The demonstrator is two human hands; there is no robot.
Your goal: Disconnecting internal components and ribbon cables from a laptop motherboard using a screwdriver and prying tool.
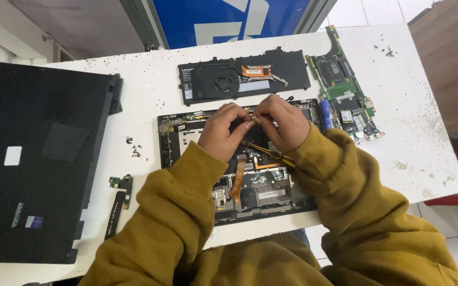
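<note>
Laptop base chassis, opened and stripped, lies at the centre of the white counter, its long axis running from nine o'clock to three o'clock. Both hands meet over its upper middle. The left hand and the right hand have their fingertips pinched together on something small at that spot; what the item is cannot be made out, and each grip is closed around it. The two hands are equally near it, the left coming in from seven o'clock and the right from five o'clock, both in mustard-yellow sleeves. A thin yellow-handled tool lies slanted under the right hand, across the chassis. An orange ribbon cable runs down the chassis toward six o'clock.

At twelve o'clock of the chassis lies a black battery panel with a fan and copper heat pipe. At two o'clock sits a green motherboard, with a blue-handled screwdriver just beside it. At nine o'clock a large black laptop cover lies flat. Between cover and chassis are loose screws and a small board with a flat black cable
</note>
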